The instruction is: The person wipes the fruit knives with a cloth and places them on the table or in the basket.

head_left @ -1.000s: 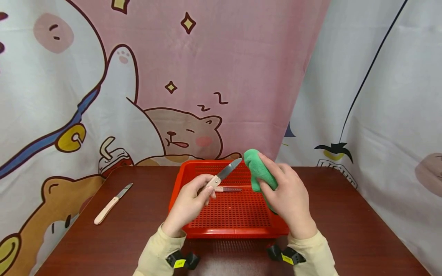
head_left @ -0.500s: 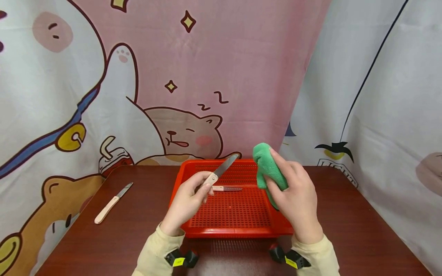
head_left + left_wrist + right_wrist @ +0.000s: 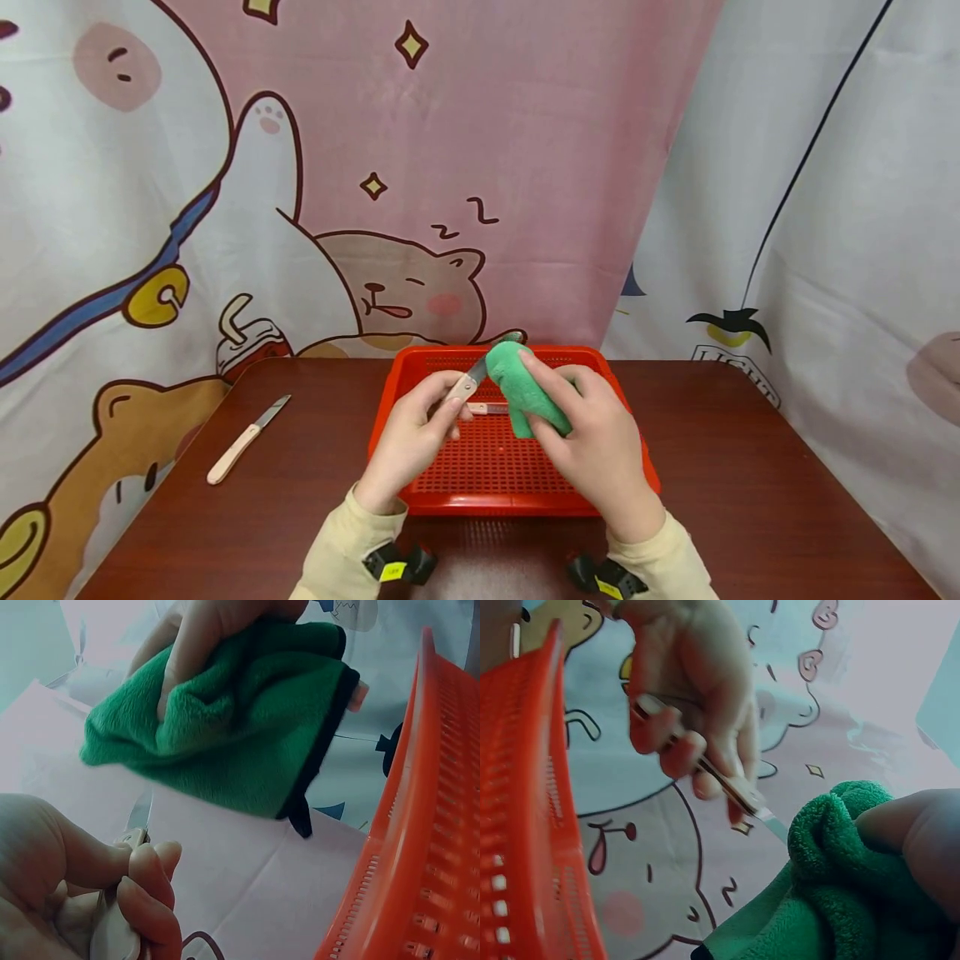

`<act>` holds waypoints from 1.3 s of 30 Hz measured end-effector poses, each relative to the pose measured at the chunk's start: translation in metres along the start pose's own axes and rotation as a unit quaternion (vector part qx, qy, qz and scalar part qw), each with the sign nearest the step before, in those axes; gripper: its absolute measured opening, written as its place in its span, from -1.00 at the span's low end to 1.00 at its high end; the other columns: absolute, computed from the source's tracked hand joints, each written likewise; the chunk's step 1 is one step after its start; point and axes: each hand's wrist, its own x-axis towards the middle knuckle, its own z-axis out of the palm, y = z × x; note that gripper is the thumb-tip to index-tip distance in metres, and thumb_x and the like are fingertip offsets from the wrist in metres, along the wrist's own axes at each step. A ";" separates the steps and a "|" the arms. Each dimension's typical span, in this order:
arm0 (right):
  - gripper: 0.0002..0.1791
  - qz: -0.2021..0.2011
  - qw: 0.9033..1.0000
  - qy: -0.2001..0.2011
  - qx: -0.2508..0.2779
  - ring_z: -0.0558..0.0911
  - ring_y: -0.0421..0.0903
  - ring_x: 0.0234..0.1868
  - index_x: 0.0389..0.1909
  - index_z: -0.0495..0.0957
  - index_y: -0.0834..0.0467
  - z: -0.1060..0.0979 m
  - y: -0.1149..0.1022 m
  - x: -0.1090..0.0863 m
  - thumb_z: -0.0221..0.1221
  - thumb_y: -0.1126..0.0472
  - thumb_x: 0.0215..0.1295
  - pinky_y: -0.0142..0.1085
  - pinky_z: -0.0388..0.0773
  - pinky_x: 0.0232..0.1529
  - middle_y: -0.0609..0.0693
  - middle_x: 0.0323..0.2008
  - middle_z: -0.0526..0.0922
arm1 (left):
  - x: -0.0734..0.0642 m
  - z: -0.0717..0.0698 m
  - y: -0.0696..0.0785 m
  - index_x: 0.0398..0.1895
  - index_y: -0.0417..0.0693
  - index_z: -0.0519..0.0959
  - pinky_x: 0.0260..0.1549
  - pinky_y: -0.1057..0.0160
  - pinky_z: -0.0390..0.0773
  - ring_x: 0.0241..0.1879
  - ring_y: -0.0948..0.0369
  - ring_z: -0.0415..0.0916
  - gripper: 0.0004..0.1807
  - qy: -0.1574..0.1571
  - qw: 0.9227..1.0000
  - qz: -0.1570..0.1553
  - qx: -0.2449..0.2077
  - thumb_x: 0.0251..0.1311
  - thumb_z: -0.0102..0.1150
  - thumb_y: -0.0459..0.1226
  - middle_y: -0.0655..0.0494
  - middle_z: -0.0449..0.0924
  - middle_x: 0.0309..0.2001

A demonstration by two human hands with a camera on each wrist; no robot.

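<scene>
My left hand grips a knife by its pale handle, the blade pointing up and to the right. In my right hand is a folded green cloth with a dark edge, pinched between thumb and fingers. The cloth overlaps the middle of the blade; a bit of the tip shows past it. In the right wrist view, the knife's handle lies across my left palm and the blade runs behind the cloth. Both hands are above the red basket.
A second knife with a pale handle lies in the basket, partly hidden by the cloth. Another knife lies on the brown table at the left. A printed curtain hangs behind the table.
My right hand first drew the cloth away to the right, then came back left over the knife's blade. The left hand with the knife has hardly moved.
</scene>
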 end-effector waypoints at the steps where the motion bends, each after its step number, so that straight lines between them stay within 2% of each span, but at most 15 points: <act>1: -0.23 0.000 1.000 -0.007 -0.002 0.52 -0.02 -0.29 0.29 0.53 -0.10 0.002 -0.002 -0.001 0.42 0.34 -0.04 -0.15 0.53 -0.47 0.08 -0.20 0.56 | 0.000 0.000 0.000 0.06 0.00 0.57 -0.57 0.25 0.52 -0.53 0.10 0.48 -0.73 -0.001 1.000 0.000 -0.003 0.39 0.09 -0.43 -0.08 0.57 -0.37; 4: -0.22 0.001 1.000 -0.029 -0.008 0.52 -0.02 -0.29 0.30 0.51 -0.13 0.007 -0.005 -0.002 0.44 0.31 -0.05 -0.18 0.54 -0.49 0.08 -0.20 0.56 | 0.000 0.000 0.001 0.08 -0.01 0.57 -0.59 0.26 0.52 -0.53 0.04 0.50 -0.73 -0.002 1.000 0.000 -0.007 0.40 0.08 -0.43 -0.09 0.58 -0.37; 7: -0.21 0.000 0.999 -0.045 -0.009 0.52 -0.04 -0.29 0.30 0.50 -0.14 0.011 -0.008 -0.003 0.45 0.29 -0.03 -0.20 0.55 -0.50 0.08 -0.21 0.55 | 0.000 0.001 0.001 0.08 0.01 0.57 -0.60 0.27 0.51 -0.53 0.00 0.51 -0.74 -0.002 1.000 0.000 -0.003 0.41 0.07 -0.40 -0.02 0.58 -0.37; 11: -0.23 -0.005 0.998 -0.057 -0.011 0.53 -0.04 -0.29 0.30 0.50 -0.16 0.017 -0.009 -0.005 0.46 0.28 -0.01 -0.22 0.55 -0.52 0.08 -0.22 0.55 | 0.000 0.002 0.001 0.07 0.03 0.57 -0.61 0.27 0.52 -0.51 -0.06 0.50 -0.75 -0.005 1.000 0.004 0.003 0.43 0.05 -0.39 0.07 0.57 -0.37; 14: -0.24 -0.007 0.998 -0.059 -0.013 0.53 -0.04 -0.29 0.29 0.51 -0.16 0.019 -0.008 -0.006 0.45 0.28 -0.01 -0.22 0.54 -0.53 0.08 -0.22 0.55 | 0.000 0.002 0.001 0.05 0.02 0.56 -0.59 0.27 0.52 -0.51 -0.07 0.50 -0.76 -0.010 1.000 0.009 0.005 0.43 0.03 -0.41 0.06 0.56 -0.37; 24: -0.24 0.010 0.997 -0.067 -0.022 0.54 -0.03 -0.28 0.27 0.52 -0.20 0.018 -0.005 -0.005 0.47 0.27 -0.03 -0.21 0.55 -0.53 0.06 -0.22 0.56 | -0.002 0.003 0.001 0.07 0.02 0.57 -0.54 0.27 0.51 -0.52 0.19 0.46 -0.74 -0.018 1.000 0.015 0.012 0.42 0.04 -0.40 -0.03 0.56 -0.37; 28: -0.21 0.017 0.997 -0.066 -0.027 0.53 -0.02 -0.28 0.28 0.51 -0.19 0.016 -0.003 -0.004 0.47 0.29 -0.04 -0.21 0.55 -0.52 0.07 -0.21 0.56 | -0.001 0.002 0.002 0.07 0.01 0.57 -0.55 0.29 0.50 -0.53 0.19 0.45 -0.74 -0.020 1.000 0.015 0.009 0.42 0.05 -0.41 -0.02 0.57 -0.38; 34: -0.21 0.029 0.998 -0.053 -0.035 0.53 0.00 -0.29 0.28 0.51 -0.17 0.012 0.002 -0.001 0.46 0.32 -0.05 -0.18 0.54 -0.51 0.08 -0.21 0.55 | 0.000 0.002 0.002 0.05 -0.01 0.58 -0.53 0.28 0.52 -0.53 0.20 0.45 -0.77 -0.028 0.999 0.016 0.015 0.42 0.07 -0.39 0.10 0.57 -0.38; 39: -0.22 0.039 0.998 -0.043 -0.037 0.53 0.00 -0.29 0.29 0.52 -0.16 0.008 0.007 0.000 0.45 0.33 -0.03 -0.14 0.55 -0.48 0.08 -0.21 0.55 | 0.000 0.002 0.001 0.02 -0.03 0.59 -0.51 0.28 0.54 -0.53 0.19 0.45 -0.80 -0.037 0.999 0.012 0.007 0.42 0.07 -0.37 0.08 0.58 -0.38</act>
